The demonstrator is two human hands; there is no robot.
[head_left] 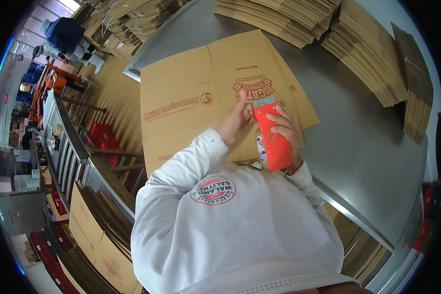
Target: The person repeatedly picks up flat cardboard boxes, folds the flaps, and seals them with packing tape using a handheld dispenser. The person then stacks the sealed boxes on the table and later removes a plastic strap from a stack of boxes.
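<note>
A red hand-held tape dispenser with a grey strip across its top end is held up in front of my chest. My right hand wraps round its right side, fingers lying over the red front. Curled fingers of my left hand touch the dispenser's upper left edge, with the thumb raised. Part of a tape roll shows along the dispenser's left side. Below my hands, flat brown cardboard cartons with red print lie stacked on the metal table.
Stacks of folded cardboard stand along the table's far and right sides. To the left are a roller conveyor, an orange machine frame and a red crate. Another person bends over at the far left. More flat cartons lean at lower left.
</note>
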